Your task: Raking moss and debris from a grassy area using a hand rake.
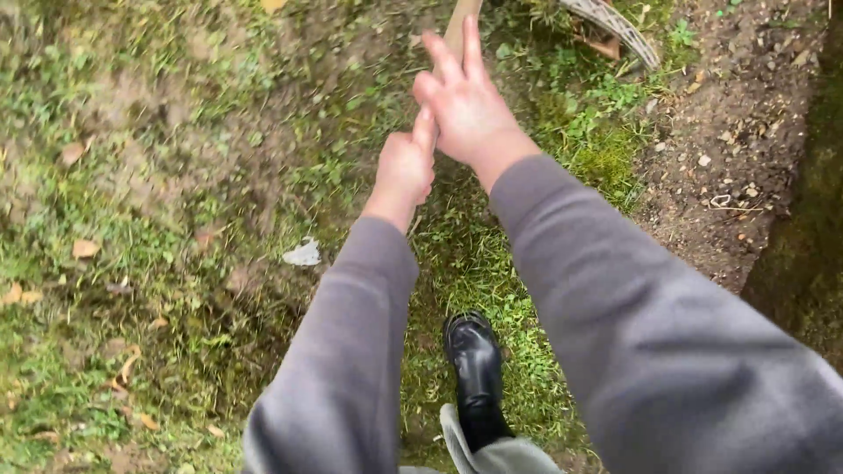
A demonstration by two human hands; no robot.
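Note:
A pale wooden handle (458, 26) runs from the top edge down toward me over grass. My left hand (403, 171) is closed in a fist around its lower end. My right hand (465, 101) lies just above on the handle, palm against it, with the fingers stretched out and apart rather than wrapped. Both arms wear grey sleeves. The handle's far end is cut off by the frame.
A curved woven or metal edge (615, 26) lies at the top right. Bare soil (738, 132) with small stones borders the grass on the right. My black boot (475, 360) stands on the grass below. Dry leaves and a pale scrap (304, 254) lie scattered on the left.

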